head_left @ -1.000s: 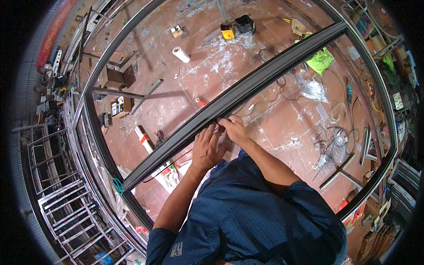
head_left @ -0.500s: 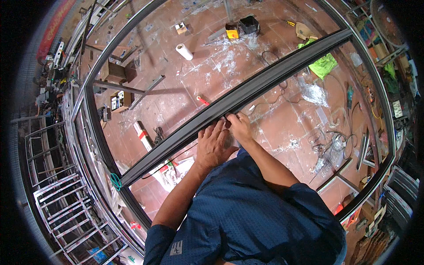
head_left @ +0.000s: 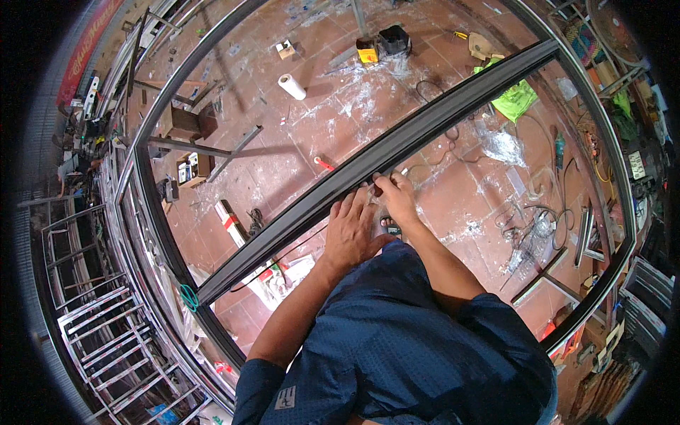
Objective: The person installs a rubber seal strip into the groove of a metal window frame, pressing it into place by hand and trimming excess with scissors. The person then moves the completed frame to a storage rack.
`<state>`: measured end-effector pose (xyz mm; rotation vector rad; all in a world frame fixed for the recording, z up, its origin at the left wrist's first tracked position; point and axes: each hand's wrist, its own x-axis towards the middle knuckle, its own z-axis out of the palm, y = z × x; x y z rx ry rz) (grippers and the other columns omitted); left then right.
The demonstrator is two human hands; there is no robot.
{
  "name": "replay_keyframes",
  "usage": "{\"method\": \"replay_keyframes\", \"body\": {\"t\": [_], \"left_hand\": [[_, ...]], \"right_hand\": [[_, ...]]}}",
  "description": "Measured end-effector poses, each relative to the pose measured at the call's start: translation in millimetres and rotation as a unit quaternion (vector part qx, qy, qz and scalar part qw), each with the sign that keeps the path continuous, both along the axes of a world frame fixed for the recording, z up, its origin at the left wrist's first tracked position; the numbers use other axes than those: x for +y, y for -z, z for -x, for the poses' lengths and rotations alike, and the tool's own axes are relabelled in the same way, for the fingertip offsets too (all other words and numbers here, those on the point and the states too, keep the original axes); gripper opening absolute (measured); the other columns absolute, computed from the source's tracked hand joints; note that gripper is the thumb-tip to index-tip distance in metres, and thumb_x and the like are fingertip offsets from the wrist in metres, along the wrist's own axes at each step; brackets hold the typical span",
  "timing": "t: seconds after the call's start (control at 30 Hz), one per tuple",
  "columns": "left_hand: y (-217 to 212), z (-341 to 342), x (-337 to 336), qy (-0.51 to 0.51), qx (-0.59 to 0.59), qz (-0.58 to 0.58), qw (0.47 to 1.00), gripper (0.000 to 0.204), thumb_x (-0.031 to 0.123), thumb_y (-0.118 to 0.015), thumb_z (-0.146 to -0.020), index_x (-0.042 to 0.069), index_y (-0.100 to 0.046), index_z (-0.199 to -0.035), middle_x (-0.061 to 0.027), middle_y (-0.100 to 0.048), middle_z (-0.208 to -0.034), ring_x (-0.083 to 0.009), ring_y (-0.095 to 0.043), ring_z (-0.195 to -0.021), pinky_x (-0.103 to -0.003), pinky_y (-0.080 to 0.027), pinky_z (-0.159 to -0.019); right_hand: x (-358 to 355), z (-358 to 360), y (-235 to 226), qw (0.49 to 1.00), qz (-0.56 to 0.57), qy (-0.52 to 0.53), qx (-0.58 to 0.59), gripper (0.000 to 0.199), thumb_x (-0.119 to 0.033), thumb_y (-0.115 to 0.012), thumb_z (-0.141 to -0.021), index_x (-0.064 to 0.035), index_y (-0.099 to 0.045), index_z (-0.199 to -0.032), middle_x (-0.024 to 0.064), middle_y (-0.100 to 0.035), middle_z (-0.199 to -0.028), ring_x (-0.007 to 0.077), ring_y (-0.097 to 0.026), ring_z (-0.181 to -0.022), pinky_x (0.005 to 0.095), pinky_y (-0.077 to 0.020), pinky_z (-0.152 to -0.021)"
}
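A long dark bar (head_left: pixel 375 156) is lying diagonally across a large dark frame (head_left: pixel 166 223), running from near left to far right. Along its near edge, around the middle, both hands are working close together. The left hand (head_left: pixel 350 230) is staying unclenched, its fingers extending and their tips touching that edge; the right hand (head_left: pixel 397 198) is curling thumb and forefinger against it, just to the right, but whether it is gripping anything I cannot tell. A thin dark strip (head_left: pixel 304 241) is trailing leftward below the bar.

Uneven fingertip pressure could be making the right hand slip off the narrow edge, and the loose strip could be twisting or snagging. If the bar is sitting unsecured, pushing at mid-length could be shifting it. Beyond, a red-handled tool (head_left: pixel 323 163) and a white roll (head_left: pixel 292 86) are lying on the tiled floor (head_left: pixel 443 205).
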<state>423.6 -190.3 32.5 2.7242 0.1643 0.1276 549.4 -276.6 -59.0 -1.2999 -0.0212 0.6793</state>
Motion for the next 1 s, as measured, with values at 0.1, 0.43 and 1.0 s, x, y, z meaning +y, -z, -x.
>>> {"method": "replay_keyframes", "body": {"t": [0.1, 0.43, 1.0], "left_hand": [[6.2, -4.6, 1.6, 0.007, -0.014, 0.010, 1.000, 0.073, 0.050, -0.088, -0.072, 0.008, -0.062, -0.126, -0.0244, -0.048, -0.155, -0.0437, -0.049, -0.138, -0.056, -0.038, -0.110], [2.0, -12.6, -2.0, 0.019, -0.011, -0.012, 1.000, 0.074, 0.056, -0.086, -0.073, 0.006, -0.063, -0.122, -0.0239, -0.047, -0.155, -0.0430, -0.048, -0.139, -0.055, -0.039, -0.108], [8.4, -29.0, 5.3, 0.075, -0.032, 0.030, 0.996, 0.081, 0.066, -0.079, -0.073, 0.000, -0.068, -0.120, -0.0292, -0.045, -0.155, -0.0460, -0.048, -0.139, -0.056, -0.042, -0.108]], "right_hand": [[-0.3, -5.9, -18.5, 0.994, 0.095, -0.028, -0.052, 0.022, -0.018, -0.065, -0.095, 0.0027, -0.069, -0.090, 0.0068, -0.069, -0.077, 0.0148, -0.061, -0.069, 0.0332, -0.0483, -0.064], [-3.7, -8.7, -17.9, 0.998, 0.059, -0.017, -0.029, 0.023, -0.019, -0.065, -0.094, 0.0028, -0.069, -0.088, 0.0050, -0.068, -0.079, 0.0137, -0.060, -0.072, 0.0313, -0.0481, -0.066], [-13.8, -24.7, -4.2, 0.999, 0.016, 0.048, 0.001, 0.017, -0.015, -0.064, -0.095, 0.0011, -0.071, -0.093, 0.0038, -0.068, -0.079, 0.0125, -0.061, -0.072, 0.0292, -0.0481, -0.067]]}}
